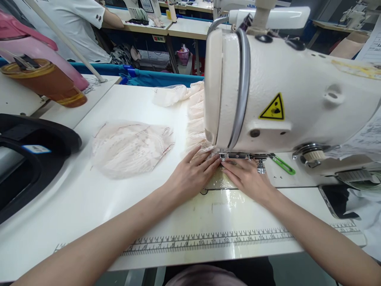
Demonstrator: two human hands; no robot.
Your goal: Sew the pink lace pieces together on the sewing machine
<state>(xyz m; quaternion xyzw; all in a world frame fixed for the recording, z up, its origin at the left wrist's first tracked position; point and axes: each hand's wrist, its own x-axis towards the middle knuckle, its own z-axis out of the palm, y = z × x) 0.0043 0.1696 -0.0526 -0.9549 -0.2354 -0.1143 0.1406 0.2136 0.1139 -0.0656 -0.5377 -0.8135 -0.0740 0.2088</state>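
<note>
My left hand (pixel 195 172) lies flat with its fingers stretched out, their tips on the front end of a gathered, pale cream fabric strip (pixel 196 119) beside the presser foot (pixel 223 157). On the foot's other side, my right hand (pixel 248 176) rests on the machine bed, its fingers extended and pointing at the needle area. Part of its fingertips is hidden by the foot and its metal attachment. The white sewing machine (pixel 285 87) stands above both hands and covers part of the strip. A separate sheer lace piece (pixel 131 149) lies left on the table.
Green thread snips (pixel 282 164) lie right of the foot, a phone (pixel 337 200) farther right. A black curved device (pixel 35 159) stands at the left, with a brown-orange cup (pixel 47 83) behind it. A printed ruler (pixel 208 240) runs along the front edge. A co-worker's sleeve (pixel 86 14) shows behind.
</note>
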